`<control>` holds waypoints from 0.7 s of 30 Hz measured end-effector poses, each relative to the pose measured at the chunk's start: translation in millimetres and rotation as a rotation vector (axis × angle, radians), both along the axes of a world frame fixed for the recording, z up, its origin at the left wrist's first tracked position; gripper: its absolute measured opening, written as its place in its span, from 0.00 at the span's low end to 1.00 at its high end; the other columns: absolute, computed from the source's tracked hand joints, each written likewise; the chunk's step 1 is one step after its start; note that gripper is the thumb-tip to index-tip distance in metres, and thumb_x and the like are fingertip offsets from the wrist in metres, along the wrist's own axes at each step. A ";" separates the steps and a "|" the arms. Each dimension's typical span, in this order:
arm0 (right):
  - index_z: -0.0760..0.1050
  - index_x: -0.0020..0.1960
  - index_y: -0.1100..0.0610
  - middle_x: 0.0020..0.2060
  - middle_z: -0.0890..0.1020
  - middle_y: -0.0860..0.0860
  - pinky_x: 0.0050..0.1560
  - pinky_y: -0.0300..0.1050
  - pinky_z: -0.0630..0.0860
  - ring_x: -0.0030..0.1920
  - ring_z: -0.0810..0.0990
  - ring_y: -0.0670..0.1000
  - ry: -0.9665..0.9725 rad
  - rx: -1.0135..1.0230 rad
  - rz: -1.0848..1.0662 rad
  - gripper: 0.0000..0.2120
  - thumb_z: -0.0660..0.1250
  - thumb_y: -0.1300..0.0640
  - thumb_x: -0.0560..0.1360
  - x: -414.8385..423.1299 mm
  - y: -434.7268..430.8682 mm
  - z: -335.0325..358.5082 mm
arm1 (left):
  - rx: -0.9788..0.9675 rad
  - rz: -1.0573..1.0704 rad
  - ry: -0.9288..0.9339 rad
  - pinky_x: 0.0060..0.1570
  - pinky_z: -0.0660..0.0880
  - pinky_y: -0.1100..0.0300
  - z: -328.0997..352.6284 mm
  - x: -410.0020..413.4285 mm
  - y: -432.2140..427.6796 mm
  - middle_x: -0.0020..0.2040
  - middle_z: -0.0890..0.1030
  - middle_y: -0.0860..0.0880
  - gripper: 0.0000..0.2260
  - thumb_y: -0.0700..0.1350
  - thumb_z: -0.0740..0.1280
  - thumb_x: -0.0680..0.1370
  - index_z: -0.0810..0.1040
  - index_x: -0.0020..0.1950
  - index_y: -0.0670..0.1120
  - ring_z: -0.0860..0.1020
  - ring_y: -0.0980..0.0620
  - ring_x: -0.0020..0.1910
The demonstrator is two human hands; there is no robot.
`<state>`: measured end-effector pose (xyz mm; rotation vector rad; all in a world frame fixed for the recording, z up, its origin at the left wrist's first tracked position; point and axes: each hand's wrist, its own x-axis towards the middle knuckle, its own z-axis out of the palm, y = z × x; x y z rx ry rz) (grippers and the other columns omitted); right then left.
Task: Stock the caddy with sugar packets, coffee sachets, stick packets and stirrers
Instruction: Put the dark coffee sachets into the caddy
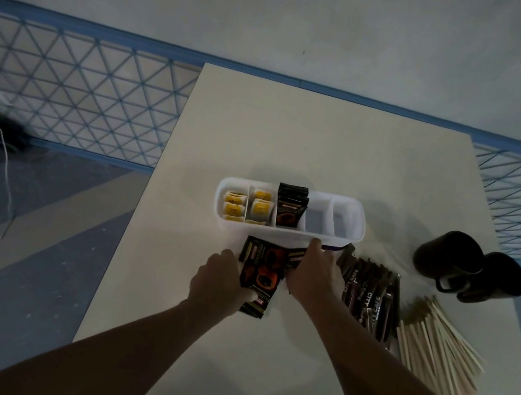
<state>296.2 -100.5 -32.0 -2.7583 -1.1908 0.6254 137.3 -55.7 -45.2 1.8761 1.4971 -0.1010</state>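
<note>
Black coffee sachets (260, 275) are gripped by the left hand (218, 282); the right hand (317, 273) is laid on their far end, though whether it pinches cannot be told. Coffee-stocking is judged in hand: they must be lifted into the white caddy (287, 235) — third compartment, beside sugar packets (260, 208). Stick packets (368, 298) and stirrers (434, 350) lie unstocked.

I see a white table (298, 134) filling the centre; two black mugs (447, 254) sit touching at three o'clock; a white cable (8, 177) trails over the blue-grey floor (54, 230) at nine; blue lattice panelling (80, 85) at ten.
</note>
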 end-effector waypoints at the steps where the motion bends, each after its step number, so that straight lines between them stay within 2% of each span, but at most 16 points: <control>1: 0.66 0.61 0.57 0.53 0.77 0.57 0.39 0.49 0.71 0.51 0.80 0.61 0.008 0.014 -0.007 0.19 0.70 0.56 0.74 1.0 -0.2 -1.3 | -0.007 0.015 0.003 0.47 0.79 0.53 -1.5 -0.5 -1.4 0.51 0.77 0.49 0.29 0.55 0.78 0.63 0.69 0.55 0.46 0.79 0.47 0.50; 4: 0.65 0.59 0.56 0.49 0.79 0.55 0.35 0.48 0.71 0.46 0.80 0.58 0.031 0.036 -0.008 0.20 0.72 0.55 0.73 4.1 -1.1 -4.4 | 0.004 0.018 0.032 0.48 0.78 0.52 -4.6 0.3 -2.2 0.52 0.76 0.48 0.27 0.51 0.78 0.64 0.70 0.56 0.46 0.79 0.45 0.51; 6: 0.66 0.56 0.56 0.47 0.80 0.54 0.34 0.48 0.75 0.43 0.79 0.57 0.069 0.043 0.000 0.17 0.72 0.56 0.73 6.4 -1.2 -7.3 | 0.021 -0.001 0.054 0.46 0.78 0.53 -6.6 0.2 -1.5 0.50 0.76 0.48 0.24 0.50 0.77 0.66 0.71 0.55 0.46 0.79 0.46 0.50; 8: 0.70 0.55 0.57 0.44 0.80 0.53 0.37 0.50 0.80 0.43 0.80 0.55 0.170 0.071 -0.027 0.14 0.71 0.59 0.72 8.9 -1.3 -8.1 | 0.033 -0.025 0.059 0.43 0.76 0.55 -9.2 0.2 -1.1 0.48 0.74 0.50 0.22 0.50 0.77 0.66 0.72 0.55 0.46 0.79 0.47 0.48; 10: 0.73 0.55 0.58 0.40 0.78 0.51 0.37 0.46 0.79 0.41 0.79 0.52 0.271 0.085 -0.076 0.13 0.70 0.62 0.72 12.3 -1.5 -6.1 | 0.045 -0.044 0.054 0.42 0.75 0.56 -11.2 0.5 -1.4 0.47 0.73 0.50 0.19 0.49 0.75 0.69 0.73 0.54 0.46 0.78 0.47 0.47; 12: 0.75 0.53 0.59 0.40 0.77 0.52 0.37 0.45 0.78 0.42 0.79 0.54 0.323 0.058 -0.114 0.10 0.68 0.64 0.72 17.2 -0.8 -3.6 | 0.052 -0.049 0.047 0.44 0.77 0.54 -12.9 1.2 -1.7 0.49 0.75 0.49 0.16 0.49 0.73 0.70 0.74 0.54 0.47 0.79 0.46 0.48; 15: 0.76 0.45 0.62 0.40 0.78 0.56 0.37 0.47 0.79 0.39 0.80 0.55 0.311 0.019 -0.111 0.01 0.67 0.64 0.73 24.4 -1.6 1.2 | 0.050 -0.055 0.050 0.44 0.78 0.53 -14.7 1.2 -1.2 0.50 0.75 0.48 0.15 0.48 0.74 0.71 0.75 0.53 0.46 0.79 0.46 0.47; 18: 0.75 0.37 0.60 0.34 0.79 0.56 0.32 0.46 0.78 0.33 0.78 0.54 0.243 0.022 -0.044 0.05 0.65 0.64 0.72 28.9 -1.0 8.9 | 0.040 -0.088 0.036 0.40 0.75 0.58 -18.2 -0.8 0.5 0.50 0.75 0.48 0.13 0.47 0.75 0.72 0.77 0.51 0.44 0.77 0.49 0.45; 21: 0.77 0.38 0.56 0.32 0.80 0.52 0.33 0.45 0.78 0.33 0.80 0.53 0.213 0.040 0.042 0.06 0.65 0.60 0.74 29.3 2.1 24.5 | 0.048 -0.101 0.012 0.39 0.72 0.60 -18.9 -3.3 1.5 0.50 0.76 0.49 0.11 0.46 0.75 0.71 0.78 0.50 0.45 0.76 0.52 0.45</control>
